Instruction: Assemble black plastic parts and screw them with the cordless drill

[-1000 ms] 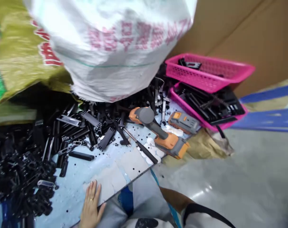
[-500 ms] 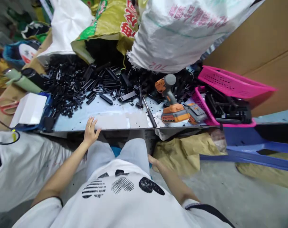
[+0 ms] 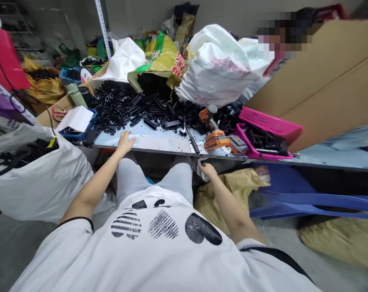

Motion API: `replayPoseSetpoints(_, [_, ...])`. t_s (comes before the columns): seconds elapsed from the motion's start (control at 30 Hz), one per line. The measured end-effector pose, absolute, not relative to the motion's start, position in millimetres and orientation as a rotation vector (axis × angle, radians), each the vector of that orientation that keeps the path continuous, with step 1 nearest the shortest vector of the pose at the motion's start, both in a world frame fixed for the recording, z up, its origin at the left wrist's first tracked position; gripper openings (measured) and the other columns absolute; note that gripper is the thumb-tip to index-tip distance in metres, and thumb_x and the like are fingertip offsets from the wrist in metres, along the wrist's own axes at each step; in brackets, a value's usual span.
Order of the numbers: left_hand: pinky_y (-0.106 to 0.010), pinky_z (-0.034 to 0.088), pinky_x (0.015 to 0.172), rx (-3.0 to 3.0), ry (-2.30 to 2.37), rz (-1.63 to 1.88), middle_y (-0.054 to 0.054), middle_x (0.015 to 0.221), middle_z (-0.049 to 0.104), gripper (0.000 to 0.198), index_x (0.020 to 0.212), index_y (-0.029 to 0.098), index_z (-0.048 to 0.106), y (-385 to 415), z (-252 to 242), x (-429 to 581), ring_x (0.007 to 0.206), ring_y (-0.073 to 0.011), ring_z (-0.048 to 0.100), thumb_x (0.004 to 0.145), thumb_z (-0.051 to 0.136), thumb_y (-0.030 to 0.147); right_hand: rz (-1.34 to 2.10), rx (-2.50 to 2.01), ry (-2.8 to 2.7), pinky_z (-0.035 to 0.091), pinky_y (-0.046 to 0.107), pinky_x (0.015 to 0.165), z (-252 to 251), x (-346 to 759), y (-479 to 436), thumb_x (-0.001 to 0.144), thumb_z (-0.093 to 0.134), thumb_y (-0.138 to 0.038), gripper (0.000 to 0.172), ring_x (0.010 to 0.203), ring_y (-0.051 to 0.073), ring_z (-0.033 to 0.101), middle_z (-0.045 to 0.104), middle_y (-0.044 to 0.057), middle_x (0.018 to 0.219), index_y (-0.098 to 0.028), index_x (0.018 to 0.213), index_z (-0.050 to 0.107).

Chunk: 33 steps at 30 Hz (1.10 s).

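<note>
My left hand rests at the front edge of the workbench, fingers apart and holding nothing. Just below that edge, my right hand has its fingers closed at a crumpled piece of clear plastic hanging there; the fingertips are partly hidden. Above it on the bench lie a screwdriver-like tool with a black handle and an orange cordless power driver. A long heap of small black parts covers the back of the bench.
A pink basket of black parts stands at the right. Woven sacks line the back. A white box and red scissors lie at the left. Below are a blue stool and a white sack. Another person is behind the cardboard.
My view has tilted up, showing more of the room. My right hand has come up from beside my leg to the plastic under the bench edge. My left hand stays at the edge.
</note>
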<state>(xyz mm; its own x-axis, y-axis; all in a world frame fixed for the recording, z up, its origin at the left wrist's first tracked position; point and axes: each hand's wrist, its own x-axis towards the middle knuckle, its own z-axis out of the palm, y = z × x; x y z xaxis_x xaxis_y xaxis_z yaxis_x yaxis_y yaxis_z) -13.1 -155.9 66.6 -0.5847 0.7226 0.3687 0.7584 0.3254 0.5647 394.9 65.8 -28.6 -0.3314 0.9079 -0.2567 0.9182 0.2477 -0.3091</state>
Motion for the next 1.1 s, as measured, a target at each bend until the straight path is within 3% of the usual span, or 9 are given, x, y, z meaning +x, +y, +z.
replayPoseSetpoints(0.13, [-0.040,0.036,0.104,-1.430,-2.534,-1.154,-0.016,0.121,0.052,0.038,0.115,0.011,0.053,-148,79,-12,0.121,-0.0266,0.045,0.083,0.055,0.031,-0.516,1.838,2.451,0.043,0.027,0.073,12,387,88,0.087,0.050,-0.045,0.041,0.090,0.023,0.063,0.066,0.021,0.099,-0.009,0.098,0.066])
replayPoseSetpoints(0.33, [-0.040,0.037,0.102,-1.495,-2.544,-1.176,-0.016,0.117,0.055,0.038,0.112,0.009,0.056,-136,81,3,0.118,-0.0274,0.048,0.081,0.056,0.031,-0.482,1.686,2.492,0.043,0.026,0.070,50,375,88,0.080,0.061,-0.047,0.041,0.077,0.021,0.062,0.067,0.016,0.074,-0.007,0.081,0.068])
replayPoseSetpoints(0.57, [-0.039,0.037,0.102,-1.525,-2.528,-1.144,-0.016,0.119,0.054,0.038,0.112,0.009,0.057,-126,90,5,0.117,-0.0259,0.048,0.081,0.055,0.032,-0.518,1.531,2.613,0.042,0.025,0.068,77,356,82,0.085,0.054,-0.046,0.040,0.069,0.017,0.060,0.066,0.012,0.069,-0.008,0.078,0.067])
replayPoseSetpoints(0.83, [-0.039,0.038,0.101,-1.448,-2.550,-1.066,-0.017,0.112,0.057,0.035,0.107,0.009,0.059,-129,94,-27,0.117,-0.0277,0.048,0.079,0.055,0.030,-0.817,1.247,2.703,0.042,0.020,0.058,76,309,63,0.084,0.058,-0.043,0.032,0.054,0.011,0.058,0.067,0.007,0.066,-0.011,0.080,0.066])
replayPoseSetpoints(0.97, [-0.040,0.039,0.100,-1.392,-2.593,-1.036,-0.018,0.113,0.057,0.036,0.107,0.008,0.059,-125,77,-49,0.118,-0.0286,0.049,0.078,0.054,0.030,-0.844,1.115,2.787,0.042,0.020,0.059,67,269,67,0.084,0.060,-0.040,0.030,0.056,0.012,0.058,0.067,0.005,0.064,-0.012,0.075,0.066])
replayPoseSetpoints(1.1, [-0.042,0.036,0.103,-1.295,-2.637,-1.015,-0.021,0.118,0.053,0.038,0.108,0.007,0.058,-118,56,-79,0.121,-0.0300,0.047,0.077,0.056,0.029,-0.840,1.028,2.930,0.041,0.020,0.064,66,213,86,0.086,0.056,-0.035,0.024,0.065,0.012,0.060,0.068,0.005,0.074,-0.013,0.084,0.066])
